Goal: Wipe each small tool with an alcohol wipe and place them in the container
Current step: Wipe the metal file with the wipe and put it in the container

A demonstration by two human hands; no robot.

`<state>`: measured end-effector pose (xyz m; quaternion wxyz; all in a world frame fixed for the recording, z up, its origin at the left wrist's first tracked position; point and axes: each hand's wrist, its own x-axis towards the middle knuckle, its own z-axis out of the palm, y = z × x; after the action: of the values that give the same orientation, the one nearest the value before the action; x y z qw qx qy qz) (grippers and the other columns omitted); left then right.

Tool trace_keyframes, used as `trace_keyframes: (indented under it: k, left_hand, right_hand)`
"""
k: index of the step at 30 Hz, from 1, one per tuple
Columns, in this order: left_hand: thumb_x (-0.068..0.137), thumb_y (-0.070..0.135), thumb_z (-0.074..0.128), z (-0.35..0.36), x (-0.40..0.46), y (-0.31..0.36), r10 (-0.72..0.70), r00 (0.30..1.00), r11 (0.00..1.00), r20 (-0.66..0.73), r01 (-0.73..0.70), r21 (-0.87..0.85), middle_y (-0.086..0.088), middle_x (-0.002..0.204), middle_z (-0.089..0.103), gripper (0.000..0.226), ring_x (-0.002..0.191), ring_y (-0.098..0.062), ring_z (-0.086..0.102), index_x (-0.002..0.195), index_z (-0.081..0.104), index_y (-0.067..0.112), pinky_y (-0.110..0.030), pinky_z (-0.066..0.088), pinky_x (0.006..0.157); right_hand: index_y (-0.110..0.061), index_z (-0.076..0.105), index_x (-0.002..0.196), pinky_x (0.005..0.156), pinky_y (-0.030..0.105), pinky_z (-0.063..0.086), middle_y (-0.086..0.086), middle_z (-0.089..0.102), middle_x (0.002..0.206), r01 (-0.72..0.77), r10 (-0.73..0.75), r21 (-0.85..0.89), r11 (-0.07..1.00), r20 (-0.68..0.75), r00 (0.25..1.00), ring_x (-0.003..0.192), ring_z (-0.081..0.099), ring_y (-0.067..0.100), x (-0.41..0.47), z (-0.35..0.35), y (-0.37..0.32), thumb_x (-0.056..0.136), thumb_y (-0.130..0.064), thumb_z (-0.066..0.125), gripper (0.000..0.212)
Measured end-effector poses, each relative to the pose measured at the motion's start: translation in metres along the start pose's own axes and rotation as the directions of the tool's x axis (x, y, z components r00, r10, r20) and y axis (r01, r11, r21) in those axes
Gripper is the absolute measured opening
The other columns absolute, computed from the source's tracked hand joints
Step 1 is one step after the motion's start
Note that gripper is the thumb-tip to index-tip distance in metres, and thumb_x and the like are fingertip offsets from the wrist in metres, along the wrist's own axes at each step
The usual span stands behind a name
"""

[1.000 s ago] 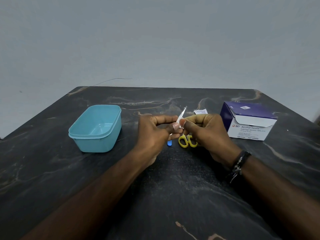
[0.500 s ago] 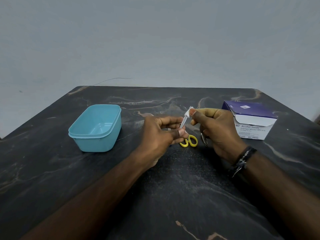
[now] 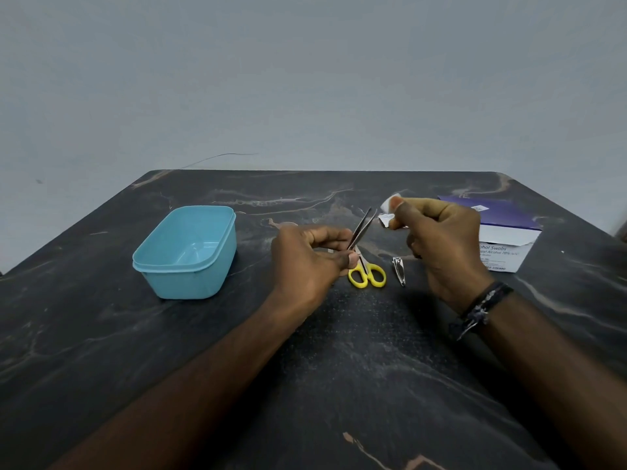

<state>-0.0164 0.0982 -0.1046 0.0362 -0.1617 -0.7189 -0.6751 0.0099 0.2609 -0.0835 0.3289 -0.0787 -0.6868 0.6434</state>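
Head view: left hand (image 3: 307, 262) pinches tweezers (image 3: 362, 228); right hand (image 3: 444, 245) pinches an alcohol wipe (image 3: 389, 202) beside them, above scissors (image 3: 367, 273), near the container (image 3: 186, 251).

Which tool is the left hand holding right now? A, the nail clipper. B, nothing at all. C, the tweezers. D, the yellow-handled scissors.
C: the left hand pinches the tweezers by their lower end with the tips pointing up, while the yellow-handled scissors and the nail clipper lie on the table.
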Motion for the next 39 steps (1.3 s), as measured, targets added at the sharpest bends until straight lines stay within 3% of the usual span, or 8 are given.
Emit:
trace_keyframes:
  k: [3, 7, 14, 20, 25, 32, 39]
  left_hand:
    - [0.069, -0.002, 0.084, -0.002, 0.002, 0.002, 0.021, 0.996, 0.999, -0.084, -0.018, 0.034, -0.006, 0.080, 0.074, 0.033, 0.068, -0.013, 0.073, 0.099, 0.073, 0.004, -0.026, 0.060, 0.065]
    - [0.065, 0.004, 0.087, -0.004, 0.001, 0.003, 0.045, 0.988, 0.997, -0.146, -0.036, 0.062, -0.004, 0.078, 0.074, 0.036, 0.070, -0.013, 0.073, 0.098, 0.073, 0.006, -0.028, 0.061, 0.068]
    - [0.065, 0.008, 0.088, -0.003, 0.000, 0.004, 0.065, 0.985, 0.991, -0.157, -0.046, 0.125, -0.001, 0.075, 0.073, 0.029, 0.067, -0.013, 0.073, 0.088, 0.072, 0.014, -0.034, 0.062, 0.066]
    - [0.066, 0.006, 0.088, -0.003, -0.001, 0.004, 0.046, 0.990, 0.993, -0.130, -0.031, 0.110, -0.003, 0.074, 0.073, 0.026, 0.066, -0.016, 0.073, 0.087, 0.073, 0.012, -0.036, 0.062, 0.065]
    - [0.065, 0.008, 0.088, -0.001, -0.003, 0.005, 0.045, 0.993, 0.993, -0.113, -0.033, 0.109, -0.003, 0.074, 0.073, 0.027, 0.066, -0.017, 0.073, 0.088, 0.074, 0.010, -0.037, 0.062, 0.066]
    - [0.065, 0.008, 0.088, -0.003, -0.001, 0.005, 0.048, 0.990, 0.994, -0.134, -0.035, 0.100, -0.002, 0.074, 0.073, 0.026, 0.066, -0.015, 0.073, 0.087, 0.074, 0.011, -0.035, 0.062, 0.065]
    - [0.065, 0.008, 0.089, 0.000, -0.002, 0.005, 0.041, 0.988, 0.996, -0.147, -0.028, 0.089, -0.002, 0.072, 0.072, 0.025, 0.066, -0.017, 0.072, 0.084, 0.074, 0.012, -0.037, 0.062, 0.064]
  right_hand:
    - [-0.008, 0.074, 0.076, 0.045, 0.009, 0.034, 0.008, 0.069, 0.068, 0.034, -0.033, -0.058, 0.998, 0.004, 0.999, 0.038, 0.044, 0.000, -0.002, 0.001, 0.000, 0.088, -0.021, 0.071, 0.018]
    - [0.001, 0.073, 0.074, 0.038, 0.013, 0.031, 0.008, 0.067, 0.062, -0.044, 0.062, -0.115, 0.992, 0.153, 0.986, 0.034, 0.035, 0.001, -0.013, 0.010, 0.003, 0.087, -0.018, 0.071, 0.024]
    - [-0.001, 0.076, 0.079, 0.040, 0.019, 0.035, 0.008, 0.068, 0.061, -0.133, 0.170, -0.146, 0.980, 0.285, 0.943, 0.038, 0.042, 0.005, -0.021, 0.019, 0.007, 0.086, -0.019, 0.073, 0.019]
    - [0.001, 0.072, 0.073, 0.036, 0.016, 0.031, 0.007, 0.065, 0.058, -0.105, 0.124, -0.092, 0.990, 0.230, 0.965, 0.033, 0.034, 0.003, -0.021, 0.017, 0.002, 0.088, -0.016, 0.070, 0.022]
    - [-0.001, 0.068, 0.070, 0.036, 0.012, 0.029, -0.007, 0.059, 0.046, -0.090, 0.092, -0.019, 0.996, 0.171, 0.981, 0.032, 0.032, 0.001, -0.015, 0.011, -0.001, 0.090, -0.017, 0.068, 0.026]
    - [0.003, 0.071, 0.077, 0.034, 0.014, 0.029, 0.008, 0.066, 0.063, -0.134, 0.142, -0.045, 0.990, 0.253, 0.957, 0.032, 0.031, 0.003, -0.018, 0.016, 0.003, 0.090, -0.015, 0.068, 0.023]
    - [-0.005, 0.071, 0.081, 0.037, 0.016, 0.028, 0.006, 0.068, 0.068, -0.124, 0.117, 0.064, 0.990, 0.108, 0.987, 0.038, 0.030, 0.008, -0.010, 0.008, 0.000, 0.089, -0.022, 0.069, 0.019]
